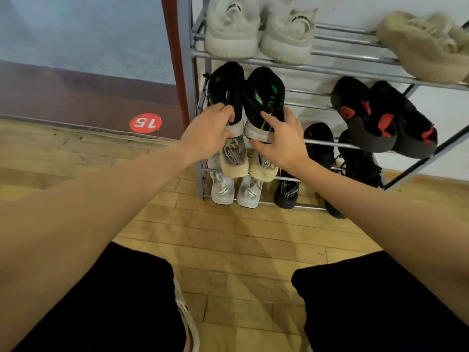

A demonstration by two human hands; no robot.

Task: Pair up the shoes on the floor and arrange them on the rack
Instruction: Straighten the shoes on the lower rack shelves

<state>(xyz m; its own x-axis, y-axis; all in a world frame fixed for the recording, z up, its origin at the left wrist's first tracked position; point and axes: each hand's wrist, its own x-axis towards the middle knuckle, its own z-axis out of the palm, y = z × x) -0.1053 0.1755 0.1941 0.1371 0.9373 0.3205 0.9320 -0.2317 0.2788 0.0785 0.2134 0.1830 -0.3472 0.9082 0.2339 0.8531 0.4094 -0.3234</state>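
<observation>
A grey metal shoe rack (330, 69) stands against the wall. On its second shelf at the left sit two black shoes with green marks and white soles. My left hand (208, 130) grips the heel of the left black-green shoe (225, 90). My right hand (281, 141) holds the heel of the right black-green shoe (265, 95), thumb on top and fingers under the sole. Both shoes point toe-first into the rack, side by side.
White high-tops (231, 29) and beige shoes (426, 47) fill the top shelf. A black-red pair (380, 118) sits right on the second shelf. Lower shelves hold cream shoes (234, 161), white shoes (223, 189) and black shoes (319, 146). My knees are over wooden floor (241, 250).
</observation>
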